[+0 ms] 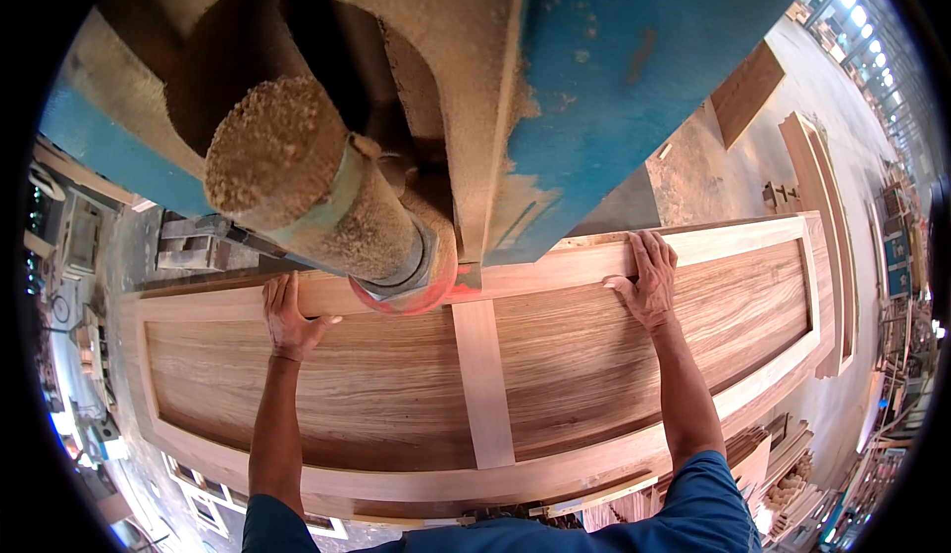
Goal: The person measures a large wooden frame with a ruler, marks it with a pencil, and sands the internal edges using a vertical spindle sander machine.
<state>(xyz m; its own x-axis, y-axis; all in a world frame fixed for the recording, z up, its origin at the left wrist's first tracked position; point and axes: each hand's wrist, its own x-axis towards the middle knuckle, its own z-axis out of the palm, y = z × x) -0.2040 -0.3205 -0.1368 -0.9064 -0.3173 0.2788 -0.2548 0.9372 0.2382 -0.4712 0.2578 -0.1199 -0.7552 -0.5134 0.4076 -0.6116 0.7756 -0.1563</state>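
Note:
A long wooden panel door (pixel 483 380) lies crosswise in front of me. It has a pale frame, a pale crosspiece in the middle and two darker grained panels. My left hand (pixel 287 323) grips its far rail left of the middle, fingers over the far edge and thumb along the inner side. Farther right, my right hand (pixel 650 284) holds the same rail in a like way. Between the hands, a sawdust-coated machine cylinder (pixel 327 197) with a red ring (pixel 411 301) at its lower end reaches down to the far rail. Whether the ring touches the wood I cannot tell.
The blue machine body (pixel 624 78) rises over the door's far edge. Beyond the door's right end stand long timber boards (pixel 822 226) and a brown board (pixel 747 95). Stacked wood pieces (pixel 788 484) lie near right, and pale frames (pixel 203 499) near left.

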